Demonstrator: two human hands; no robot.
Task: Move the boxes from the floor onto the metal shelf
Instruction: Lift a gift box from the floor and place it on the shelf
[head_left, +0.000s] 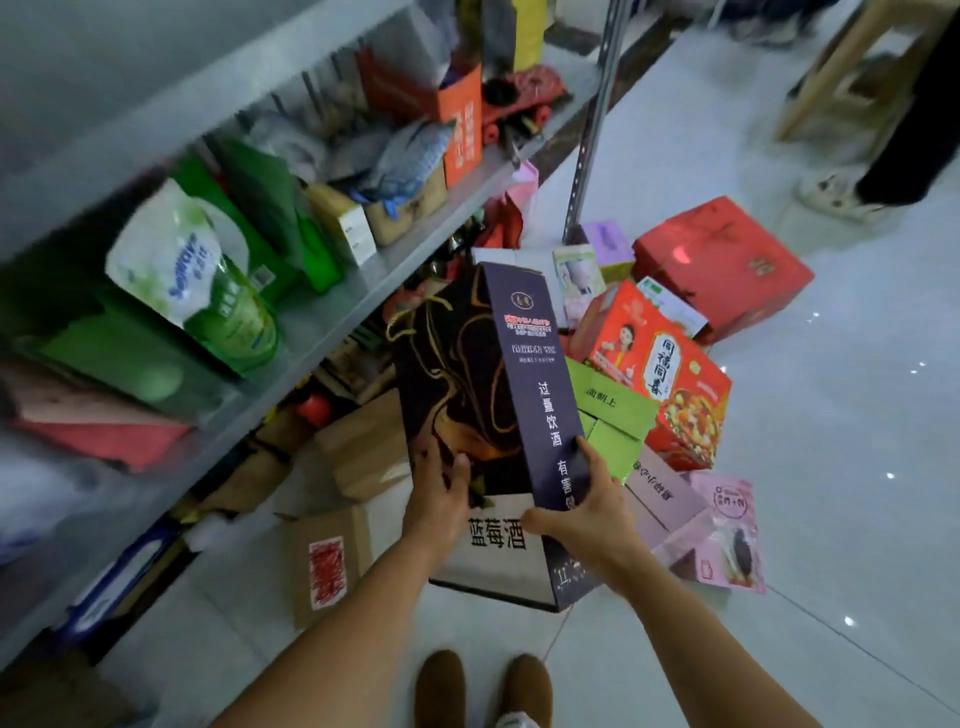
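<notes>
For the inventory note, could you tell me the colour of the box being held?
Dark purple box with gold swirls, in the head view.

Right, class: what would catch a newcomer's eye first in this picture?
The tall dark purple cardboard box at centre, gripped by the left hand and right hand. Next, the bright red printed carton in the floor pile to its right, and the cluttered grey metal shelf on the left.
</notes>
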